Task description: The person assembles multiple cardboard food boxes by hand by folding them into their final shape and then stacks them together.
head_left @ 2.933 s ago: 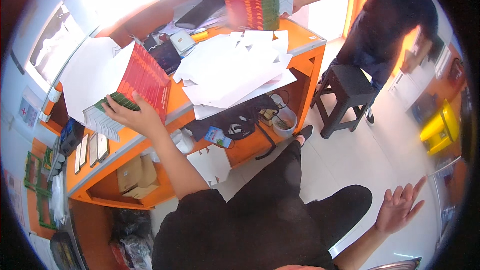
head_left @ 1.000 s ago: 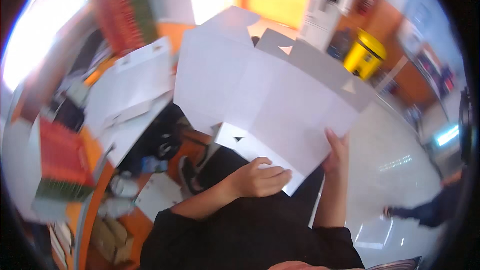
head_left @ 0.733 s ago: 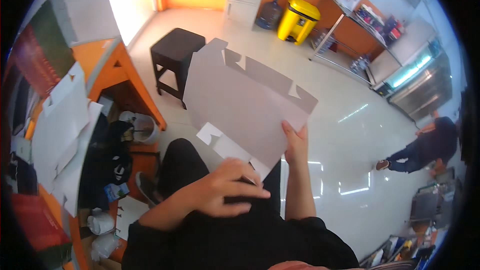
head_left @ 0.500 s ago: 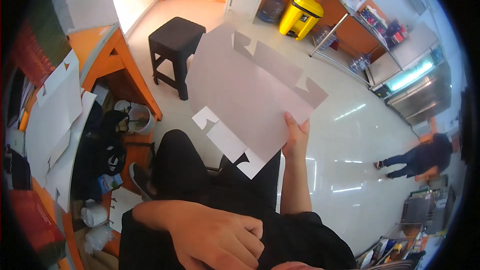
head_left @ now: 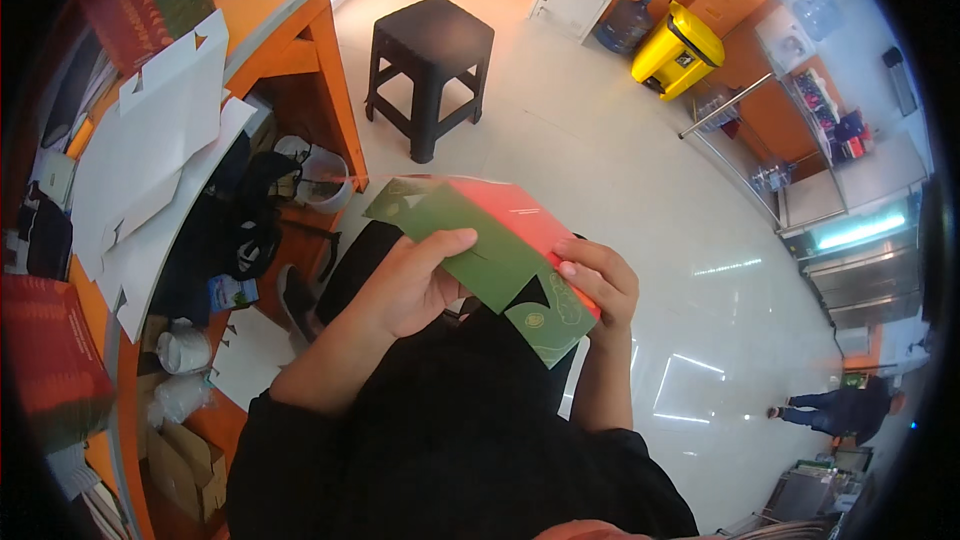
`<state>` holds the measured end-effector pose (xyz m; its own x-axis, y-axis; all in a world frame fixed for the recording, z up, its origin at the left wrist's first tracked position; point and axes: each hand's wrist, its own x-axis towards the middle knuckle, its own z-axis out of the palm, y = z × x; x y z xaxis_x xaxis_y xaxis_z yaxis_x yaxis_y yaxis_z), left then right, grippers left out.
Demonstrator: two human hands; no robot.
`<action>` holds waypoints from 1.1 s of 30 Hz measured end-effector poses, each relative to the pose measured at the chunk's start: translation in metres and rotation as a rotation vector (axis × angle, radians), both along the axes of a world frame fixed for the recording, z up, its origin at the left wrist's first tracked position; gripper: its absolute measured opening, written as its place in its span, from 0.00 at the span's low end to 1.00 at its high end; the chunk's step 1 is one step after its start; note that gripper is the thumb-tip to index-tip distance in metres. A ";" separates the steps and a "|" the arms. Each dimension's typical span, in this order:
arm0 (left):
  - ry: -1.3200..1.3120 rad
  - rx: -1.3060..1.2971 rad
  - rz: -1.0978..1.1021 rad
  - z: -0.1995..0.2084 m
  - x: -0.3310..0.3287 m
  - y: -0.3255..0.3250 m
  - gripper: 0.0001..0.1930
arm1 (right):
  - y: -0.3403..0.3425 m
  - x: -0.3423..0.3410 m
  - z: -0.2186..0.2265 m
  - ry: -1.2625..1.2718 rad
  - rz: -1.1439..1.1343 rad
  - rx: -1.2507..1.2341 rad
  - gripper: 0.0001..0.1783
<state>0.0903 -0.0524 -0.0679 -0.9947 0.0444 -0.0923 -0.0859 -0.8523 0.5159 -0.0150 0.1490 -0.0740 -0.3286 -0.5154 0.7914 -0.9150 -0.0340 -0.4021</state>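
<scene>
red-and-green carton: held in midair, out past the bench's right-hand edge | left hand: fingers gripping its green side, thumb on top | right hand: fingers pinching its right end; from here, white cardboard sheets lie along the bench edge; black stool near the far corner

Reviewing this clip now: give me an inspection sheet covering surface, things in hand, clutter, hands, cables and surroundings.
Surface: orange desk at left, bearing loose white sheets.
Things: green-and-red cardboard, held off the desk.
Clutter: bucket and brown cardboard beneath the desktop.
Hands: left hand, thumb on green face; right hand, fingers on red.
Cables: none clearly made out.
Surroundings: black stool, yellow bin, another person far right.
</scene>
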 end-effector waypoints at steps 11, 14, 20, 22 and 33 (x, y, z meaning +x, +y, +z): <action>0.077 0.029 0.091 0.002 -0.008 0.030 0.14 | 0.006 0.013 0.010 -0.474 0.131 -0.517 0.08; 0.134 -0.065 0.110 0.002 -0.012 0.036 0.14 | 0.007 0.016 0.013 -0.615 0.016 -0.583 0.13; 0.246 -0.242 0.160 -0.007 -0.012 0.036 0.15 | 0.003 0.020 0.019 -0.557 -0.141 -0.607 0.12; 0.286 -0.121 0.038 0.004 -0.008 0.028 0.15 | 0.010 0.016 0.019 -0.352 -0.069 -0.571 0.08; 0.320 -0.468 0.114 0.024 0.006 0.032 0.18 | 0.019 0.019 0.046 0.174 -0.055 0.017 0.13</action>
